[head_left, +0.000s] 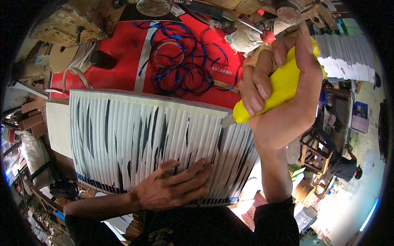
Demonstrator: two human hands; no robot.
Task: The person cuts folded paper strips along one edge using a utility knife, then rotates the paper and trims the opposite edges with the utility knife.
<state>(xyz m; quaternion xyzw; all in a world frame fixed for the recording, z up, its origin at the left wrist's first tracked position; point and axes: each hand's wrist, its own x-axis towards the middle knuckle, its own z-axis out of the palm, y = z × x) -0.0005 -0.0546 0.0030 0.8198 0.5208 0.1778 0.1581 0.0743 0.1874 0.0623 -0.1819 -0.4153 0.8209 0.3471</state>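
My right hand (287, 94) is wrapped around the thick yellow handle of a knife (266, 100). Its short grey blade touches the upper edge of a long row of thin white booklets (135, 131), near the row's right end. Dark gaps show between many of the booklets. A pale strip with a fine ridged edge (156, 101) runs along their top. My left hand (176, 184) lies on the lower part of the row, fingers stretched out and holding nothing.
Behind the row, blue cord (176, 61) lies in tangled loops on a red sheet (119, 57). A spool of pale tape (67, 57) and a black cylinder (100, 59) sit at left. White stacked sheets (344, 55) stand at right; another person (344, 166) is farther off.
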